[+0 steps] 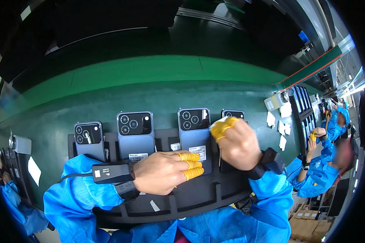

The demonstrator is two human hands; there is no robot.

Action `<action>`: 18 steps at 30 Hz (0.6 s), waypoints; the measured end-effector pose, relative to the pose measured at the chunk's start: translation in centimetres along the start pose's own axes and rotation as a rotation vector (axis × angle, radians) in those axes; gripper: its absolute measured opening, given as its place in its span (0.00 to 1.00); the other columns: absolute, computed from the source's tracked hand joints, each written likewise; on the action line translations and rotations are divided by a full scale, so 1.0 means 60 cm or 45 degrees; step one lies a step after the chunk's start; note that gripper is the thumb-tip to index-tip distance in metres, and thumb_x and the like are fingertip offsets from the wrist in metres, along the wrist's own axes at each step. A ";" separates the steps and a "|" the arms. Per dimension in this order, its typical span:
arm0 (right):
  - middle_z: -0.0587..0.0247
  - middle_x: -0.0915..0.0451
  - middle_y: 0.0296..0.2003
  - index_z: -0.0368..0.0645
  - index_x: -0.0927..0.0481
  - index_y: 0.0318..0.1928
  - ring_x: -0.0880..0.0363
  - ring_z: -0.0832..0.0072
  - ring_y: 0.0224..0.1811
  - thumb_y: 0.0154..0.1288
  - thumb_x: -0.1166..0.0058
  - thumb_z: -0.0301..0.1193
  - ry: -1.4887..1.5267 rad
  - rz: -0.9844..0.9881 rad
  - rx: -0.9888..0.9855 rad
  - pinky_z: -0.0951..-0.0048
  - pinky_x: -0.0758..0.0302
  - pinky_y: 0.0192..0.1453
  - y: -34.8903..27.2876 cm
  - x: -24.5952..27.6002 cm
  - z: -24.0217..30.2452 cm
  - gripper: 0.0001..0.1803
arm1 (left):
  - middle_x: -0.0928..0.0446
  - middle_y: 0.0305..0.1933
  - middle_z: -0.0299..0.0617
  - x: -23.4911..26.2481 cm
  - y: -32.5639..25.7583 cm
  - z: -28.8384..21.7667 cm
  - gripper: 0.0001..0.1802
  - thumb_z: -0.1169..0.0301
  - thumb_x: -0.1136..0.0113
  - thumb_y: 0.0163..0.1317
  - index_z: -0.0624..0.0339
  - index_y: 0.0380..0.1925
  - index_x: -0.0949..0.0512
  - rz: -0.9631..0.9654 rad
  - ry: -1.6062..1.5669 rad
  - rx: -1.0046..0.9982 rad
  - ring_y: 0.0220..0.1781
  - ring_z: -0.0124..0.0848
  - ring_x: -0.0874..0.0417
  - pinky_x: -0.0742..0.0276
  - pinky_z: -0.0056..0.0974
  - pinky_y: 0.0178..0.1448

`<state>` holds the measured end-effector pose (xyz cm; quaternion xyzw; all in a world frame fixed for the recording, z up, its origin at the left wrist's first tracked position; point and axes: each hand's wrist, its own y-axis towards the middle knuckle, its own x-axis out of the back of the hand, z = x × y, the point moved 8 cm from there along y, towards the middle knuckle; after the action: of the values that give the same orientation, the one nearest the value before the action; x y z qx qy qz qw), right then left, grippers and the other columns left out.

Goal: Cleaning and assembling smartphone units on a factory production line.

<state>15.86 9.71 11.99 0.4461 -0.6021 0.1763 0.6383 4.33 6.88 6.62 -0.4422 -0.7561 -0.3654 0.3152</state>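
Note:
Several blue-grey phones lie back up in a row in a black tray. My left hand, in yellow finger cots, stretches its fingers flat over the lower part of the third phone, beside its white label. My right hand is closed in a pinch above the rightmost phone, hiding most of it. A white wipe shows at its yellow-covered fingertips. To the left lie the second phone and the leftmost phone, partly behind my left sleeve.
The green worktop runs behind the tray. Crumpled white wipes and a white box lie at the right, near a rack of phones. Co-workers in blue sit beyond it. White paper lies at the left.

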 end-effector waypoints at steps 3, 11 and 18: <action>0.60 0.26 0.27 0.38 0.18 0.26 0.26 0.61 0.34 0.33 0.43 0.21 -0.058 -0.039 -0.206 0.63 0.23 0.42 -0.019 0.040 -0.032 0.12 | 0.20 0.46 0.41 0.012 0.005 -0.008 0.28 0.74 0.40 0.48 0.59 0.54 0.23 -0.090 0.031 -0.068 0.54 0.41 0.20 0.21 0.39 0.57; 0.57 0.23 0.30 0.35 0.16 0.30 0.26 0.59 0.34 0.31 0.43 0.19 -0.109 -0.134 -0.329 0.61 0.22 0.44 -0.039 0.072 -0.033 0.17 | 0.19 0.43 0.41 0.000 0.040 -0.006 0.30 0.73 0.40 0.46 0.56 0.55 0.22 0.174 0.088 0.058 0.51 0.40 0.18 0.17 0.41 0.52; 0.55 0.19 0.36 0.34 0.15 0.34 0.22 0.58 0.37 0.34 0.43 0.20 -0.079 -0.209 -0.167 0.61 0.22 0.46 0.033 0.090 -0.003 0.19 | 0.21 0.33 0.46 -0.034 0.151 -0.013 0.14 0.75 0.38 0.41 0.65 0.32 0.22 -0.079 0.044 0.042 0.41 0.45 0.19 0.19 0.45 0.41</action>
<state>15.62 9.24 17.70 0.4563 -0.5931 0.0697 0.6596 13.42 8.40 7.88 -0.4068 -0.7698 -0.3700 0.3241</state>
